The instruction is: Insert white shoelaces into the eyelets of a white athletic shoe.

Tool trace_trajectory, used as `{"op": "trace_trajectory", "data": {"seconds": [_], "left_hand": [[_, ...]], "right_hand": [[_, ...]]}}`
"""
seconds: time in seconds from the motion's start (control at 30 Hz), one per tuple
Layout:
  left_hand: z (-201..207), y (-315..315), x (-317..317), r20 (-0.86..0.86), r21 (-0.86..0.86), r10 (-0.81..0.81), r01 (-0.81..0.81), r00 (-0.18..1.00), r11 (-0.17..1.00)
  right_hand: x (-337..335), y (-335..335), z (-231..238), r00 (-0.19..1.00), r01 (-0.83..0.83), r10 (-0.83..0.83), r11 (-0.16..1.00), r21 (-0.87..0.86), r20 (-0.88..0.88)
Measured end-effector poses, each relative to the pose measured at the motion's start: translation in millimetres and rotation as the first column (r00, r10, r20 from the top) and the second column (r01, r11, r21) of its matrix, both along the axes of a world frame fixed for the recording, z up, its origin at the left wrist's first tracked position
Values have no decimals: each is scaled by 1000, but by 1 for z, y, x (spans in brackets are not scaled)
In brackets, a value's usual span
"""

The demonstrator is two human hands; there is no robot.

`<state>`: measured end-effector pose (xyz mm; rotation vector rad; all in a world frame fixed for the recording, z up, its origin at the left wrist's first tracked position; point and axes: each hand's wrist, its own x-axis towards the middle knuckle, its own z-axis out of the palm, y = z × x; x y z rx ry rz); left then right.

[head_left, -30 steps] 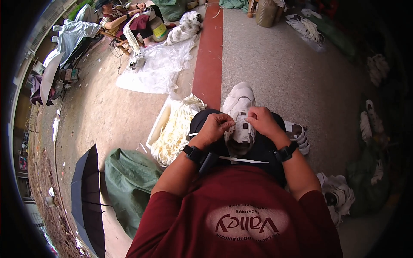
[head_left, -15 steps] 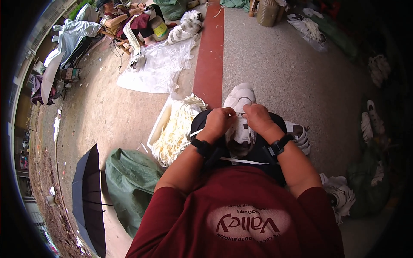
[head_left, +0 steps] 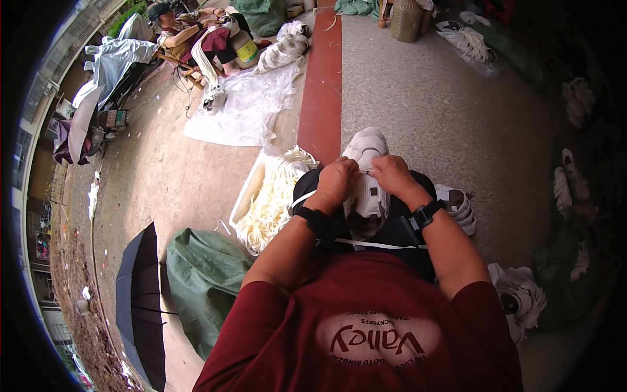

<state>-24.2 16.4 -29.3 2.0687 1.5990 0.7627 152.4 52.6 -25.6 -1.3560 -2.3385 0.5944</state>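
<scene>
A white sneaker (head_left: 366,202) rests on my lap, its toe pointing away from me and its dark-lined opening toward me. My left hand (head_left: 339,178) is closed at the left side of its lacing area, fingertips pinched. Opposite it, my right hand (head_left: 392,175) is also closed, thumb and fingers pressed together at the shoe's right side. What lies between the fingertips of either hand is too small to make out. A thin white cord (head_left: 379,245) crosses my lap below the shoe.
Left of my knee stands a white box (head_left: 243,196) heaped with cream-white laces (head_left: 277,196). A green sack (head_left: 202,268) and a black umbrella (head_left: 140,300) lie nearer left. More sneakers (head_left: 459,208) are at my right. Far left, a person (head_left: 186,36) sits by plastic sheeting (head_left: 241,108).
Both hands stay pinched at the sneaker's lacing area; the left has turned slightly and shifted a little right. The whole view has shifted slightly.
</scene>
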Motion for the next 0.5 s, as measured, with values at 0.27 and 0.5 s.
{"op": "trace_trajectory", "data": {"seconds": [0.27, 0.5], "left_hand": [[2, 4, 0, 23, 97, -57, 54, 998, 994], [-2, 6, -1, 6, 158, -108, 106, 994, 982]], "right_hand": [[3, 6, 2, 1000, -4, 2, 996, -89, -17], [6, 11, -3, 990, -25, 9, 993, -115, -144]]}}
